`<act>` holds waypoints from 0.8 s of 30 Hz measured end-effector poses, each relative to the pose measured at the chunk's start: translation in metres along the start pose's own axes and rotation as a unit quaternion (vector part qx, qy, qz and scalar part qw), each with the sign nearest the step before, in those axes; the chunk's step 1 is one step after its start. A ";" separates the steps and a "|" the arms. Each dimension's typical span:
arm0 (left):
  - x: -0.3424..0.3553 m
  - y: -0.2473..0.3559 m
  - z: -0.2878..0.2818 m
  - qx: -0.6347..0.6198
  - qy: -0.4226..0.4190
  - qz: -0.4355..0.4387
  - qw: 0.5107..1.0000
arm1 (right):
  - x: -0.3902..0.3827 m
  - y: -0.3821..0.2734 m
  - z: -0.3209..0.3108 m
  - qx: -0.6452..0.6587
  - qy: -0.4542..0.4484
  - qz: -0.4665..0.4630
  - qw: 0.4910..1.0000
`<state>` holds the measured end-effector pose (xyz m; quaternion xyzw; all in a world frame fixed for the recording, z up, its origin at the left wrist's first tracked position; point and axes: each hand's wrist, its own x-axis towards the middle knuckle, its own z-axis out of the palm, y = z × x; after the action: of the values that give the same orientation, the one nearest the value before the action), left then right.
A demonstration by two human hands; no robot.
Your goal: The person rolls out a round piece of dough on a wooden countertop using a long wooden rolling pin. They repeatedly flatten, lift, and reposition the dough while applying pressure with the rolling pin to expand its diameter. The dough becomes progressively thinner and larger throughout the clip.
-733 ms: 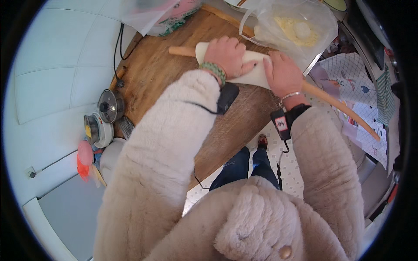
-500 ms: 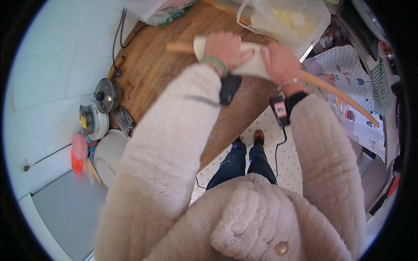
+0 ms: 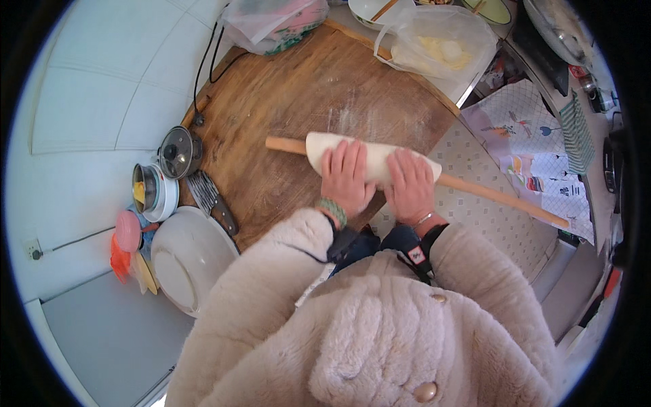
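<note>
A sheet of pale dough (image 3: pixel 325 142) is wrapped around a long wooden rolling pin (image 3: pixel 502 200), which lies at a slant near the front edge of the wooden table (image 3: pixel 285 95). My left hand (image 3: pixel 347 178) grips the left half of the roll, fingers laid over it and thumb low at its near side. My right hand (image 3: pixel 410 184) holds the right half the same way. Both ends of the pin stick out of the dough, the right one much farther, past the table's edge. A dusting of white flour (image 3: pixel 346 115) shows just beyond the roll.
At the back are a bag with pink contents (image 3: pixel 271 27), a bag of yellow powder (image 3: pixel 441 54) and a white bowl with chopsticks (image 3: pixel 369 10). Along the left lie a glass lid (image 3: pixel 180 152), a cleaver (image 3: pixel 210 200) and a big basin (image 3: pixel 190 258). A cluttered counter (image 3: pixel 569 108) runs along the right.
Both hands have come down toward my body with the dough-wrapped pin, from near the table's back to near its front edge. More of the floured wood behind the roll now shows.
</note>
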<state>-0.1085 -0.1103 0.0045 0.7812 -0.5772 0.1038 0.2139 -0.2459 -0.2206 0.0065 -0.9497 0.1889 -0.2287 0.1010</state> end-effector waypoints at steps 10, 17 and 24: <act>0.109 -0.062 0.081 0.002 -0.027 0.033 0.999 | 0.094 0.099 0.045 0.009 -0.066 0.006 0.998; 0.042 -0.018 0.017 0.006 0.028 0.074 0.997 | 0.045 0.046 0.016 -0.005 -0.019 -0.141 0.990; 0.127 -0.101 0.103 -0.016 -0.031 0.067 0.997 | 0.120 0.122 0.062 0.057 -0.062 -0.060 0.995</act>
<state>0.0175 -0.2416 -0.0567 0.7402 -0.6363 0.0841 0.2004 -0.1557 -0.3741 -0.0340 -0.9643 0.1113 -0.1856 0.1525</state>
